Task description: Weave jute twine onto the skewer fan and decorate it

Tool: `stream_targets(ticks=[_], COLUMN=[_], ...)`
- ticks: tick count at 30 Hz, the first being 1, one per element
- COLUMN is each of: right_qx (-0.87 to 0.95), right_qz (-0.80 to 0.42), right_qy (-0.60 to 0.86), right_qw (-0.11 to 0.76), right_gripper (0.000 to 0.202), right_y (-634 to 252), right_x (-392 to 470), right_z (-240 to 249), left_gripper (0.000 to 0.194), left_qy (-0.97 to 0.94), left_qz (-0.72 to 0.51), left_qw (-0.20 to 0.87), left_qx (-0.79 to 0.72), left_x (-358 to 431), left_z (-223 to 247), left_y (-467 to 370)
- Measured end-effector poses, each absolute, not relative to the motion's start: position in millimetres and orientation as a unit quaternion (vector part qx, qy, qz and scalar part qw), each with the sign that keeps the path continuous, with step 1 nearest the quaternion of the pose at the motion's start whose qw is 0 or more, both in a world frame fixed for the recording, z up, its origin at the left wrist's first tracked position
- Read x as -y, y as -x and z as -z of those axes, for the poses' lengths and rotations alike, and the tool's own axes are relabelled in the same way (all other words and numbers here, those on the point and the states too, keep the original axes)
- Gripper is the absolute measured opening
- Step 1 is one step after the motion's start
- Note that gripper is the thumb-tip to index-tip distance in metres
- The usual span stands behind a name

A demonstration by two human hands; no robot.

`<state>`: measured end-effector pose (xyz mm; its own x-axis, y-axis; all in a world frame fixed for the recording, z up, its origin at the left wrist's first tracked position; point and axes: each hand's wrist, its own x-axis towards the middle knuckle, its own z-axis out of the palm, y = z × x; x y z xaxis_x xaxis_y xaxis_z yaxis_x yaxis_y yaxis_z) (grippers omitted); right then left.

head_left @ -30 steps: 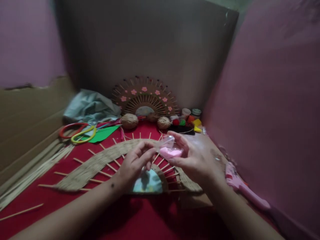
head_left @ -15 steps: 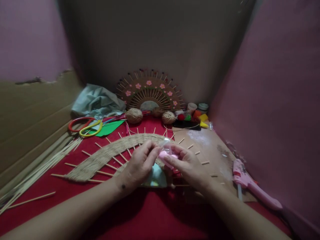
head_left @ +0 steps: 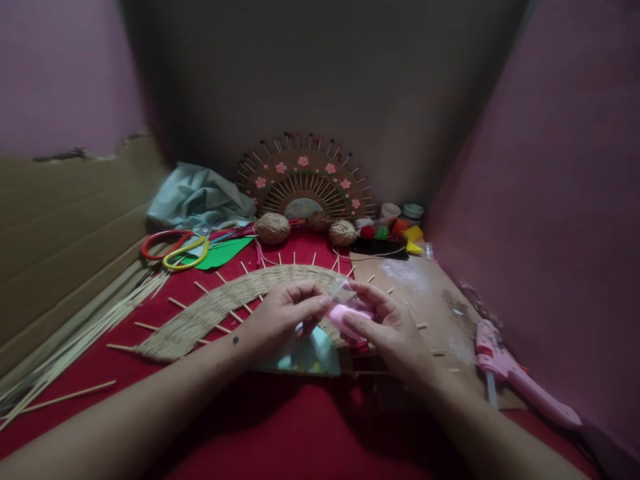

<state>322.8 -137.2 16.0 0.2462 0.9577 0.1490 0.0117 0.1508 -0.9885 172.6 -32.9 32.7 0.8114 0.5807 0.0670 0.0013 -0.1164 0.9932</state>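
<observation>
A dark grey wall (head_left: 325, 73) stands behind a work surface covered with bright red cloth (head_left: 300, 427), on which lies a half-ring fan of woven tan fibre on thin wooden sticks (head_left: 197, 320), with a pale blue half-round centre (head_left: 295, 359). Above that fan's right part, a small clear plastic packet with a soft-looking pink lump inside (head_left: 346, 316) is held between both hands. The left hand (head_left: 285, 317) is nearly closed, thumb and fingertips pinched at the packet's clear edge; the right hand (head_left: 395, 333) is half curled, gripping the packet between thumb and fingers. Behind the woven fan are two balls of beige twine (head_left: 273, 229) and an upright brown fan with pink flowers (head_left: 316, 169). To its left lie scissors with red and yellow handles (head_left: 176, 267) and a bundle of long pale sticks (head_left: 100, 317); to its right, a brown cardboard sheet (head_left: 425, 280) and a pink glue gun (head_left: 523, 381).
</observation>
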Motion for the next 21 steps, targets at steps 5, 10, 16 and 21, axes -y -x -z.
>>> stream_targets(ticks=[5, 10, 16, 21], right_qx=[0.581, 0.620, 0.591, 0.587], right_qz=[-0.015, -0.001, -0.161, -0.205], right_qy=[0.585, 0.596, 0.608, 0.585], right_qw=[0.566, 0.510, 0.505, 0.521], right_gripper=[0.034, 0.015, 0.027, 0.023], right_y=[-322.7, -312.2, -304.9, -306.6], right_x=[146.5, 153.8, 149.5, 150.1], right_z=[-21.8, -25.8, -26.4, -24.9], left_gripper=[0.026, 0.023, 0.013, 0.010], left_qy=[-0.704, -0.789, -0.911, -0.919], left_qz=[-0.185, -0.254, -0.371, -0.359], left_qw=[0.648, 0.513, 0.173, 0.158], left_qx=[-0.225, -0.221, -0.040, -0.041], left_x=[35.4, 45.4, 53.0, 46.3], left_z=[-32.0, -26.5, -10.1, -4.4], left_y=[-171.9, -170.0, -166.3, -167.0])
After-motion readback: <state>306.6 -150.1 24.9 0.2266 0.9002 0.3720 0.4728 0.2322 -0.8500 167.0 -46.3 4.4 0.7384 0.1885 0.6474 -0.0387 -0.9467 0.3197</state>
